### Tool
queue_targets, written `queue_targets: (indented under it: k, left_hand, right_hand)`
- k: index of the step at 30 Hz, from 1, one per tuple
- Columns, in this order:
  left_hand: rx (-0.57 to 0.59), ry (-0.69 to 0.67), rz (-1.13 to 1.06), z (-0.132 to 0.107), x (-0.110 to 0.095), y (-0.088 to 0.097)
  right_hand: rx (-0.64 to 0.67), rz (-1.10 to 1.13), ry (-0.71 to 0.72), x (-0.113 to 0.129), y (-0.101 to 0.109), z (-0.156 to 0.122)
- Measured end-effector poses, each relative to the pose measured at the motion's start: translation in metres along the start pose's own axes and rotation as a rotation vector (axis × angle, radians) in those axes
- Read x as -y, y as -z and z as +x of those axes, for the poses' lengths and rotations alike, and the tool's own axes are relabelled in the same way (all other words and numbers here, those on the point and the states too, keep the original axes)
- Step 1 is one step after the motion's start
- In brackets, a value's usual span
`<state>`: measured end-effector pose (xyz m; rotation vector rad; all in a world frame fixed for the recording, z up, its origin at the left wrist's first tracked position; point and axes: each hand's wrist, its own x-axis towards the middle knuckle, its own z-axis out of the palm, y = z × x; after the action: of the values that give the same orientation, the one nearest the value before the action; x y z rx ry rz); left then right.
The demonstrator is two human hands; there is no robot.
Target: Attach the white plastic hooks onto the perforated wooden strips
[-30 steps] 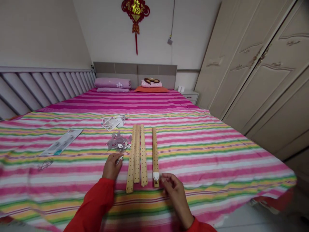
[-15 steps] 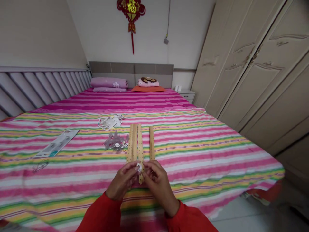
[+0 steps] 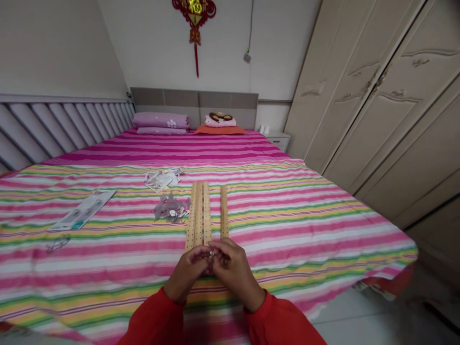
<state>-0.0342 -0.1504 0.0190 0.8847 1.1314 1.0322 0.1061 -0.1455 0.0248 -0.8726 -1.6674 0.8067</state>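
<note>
My left hand [image 3: 187,272] and my right hand [image 3: 236,274] meet at the near ends of the wooden strips, fingertips pinched together. Between them is a small, shiny whitish piece [image 3: 211,254], mostly covered by the fingers and too small to name. Long light wooden strips with rows of small holes, one of them the middle strip [image 3: 206,211], lie lengthwise just beyond my hands. Another wooden strip [image 3: 224,208] lies apart on the right, its near end behind my right hand. A pile of small greyish plastic bags [image 3: 168,207] sits left of the strips.
A striped cloth [image 3: 305,230] covers the bed. Farther back lie white cards and packets [image 3: 161,180]. At left are a long flat package [image 3: 84,211] and a thin wire-like item [image 3: 58,243]. Pillows [image 3: 161,120] rest by the headboard; a wardrobe [image 3: 381,124] stands at right.
The white piece between my fingertips shows less now, more covered by the fingers. My hands have drawn closer together and the strips' near ends are more hidden. The view has shifted slightly.
</note>
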Motion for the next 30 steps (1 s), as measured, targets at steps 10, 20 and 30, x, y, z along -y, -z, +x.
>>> queue_targets:
  k: [10,20,30]
  left_hand:
    - [-0.052,0.022,-0.116,0.005,0.003,-0.008]
    - [-0.132,0.068,-0.136,0.014,0.007,-0.021]
    - [-0.113,-0.004,-0.087,0.029,0.002,-0.032]
  right_hand:
    - [-0.144,0.422,-0.279,-0.008,0.014,0.003]
    - [-0.111,0.374,-0.326,-0.031,0.025,0.014]
    - [-0.136,0.425,-0.418,-0.049,0.028,0.030]
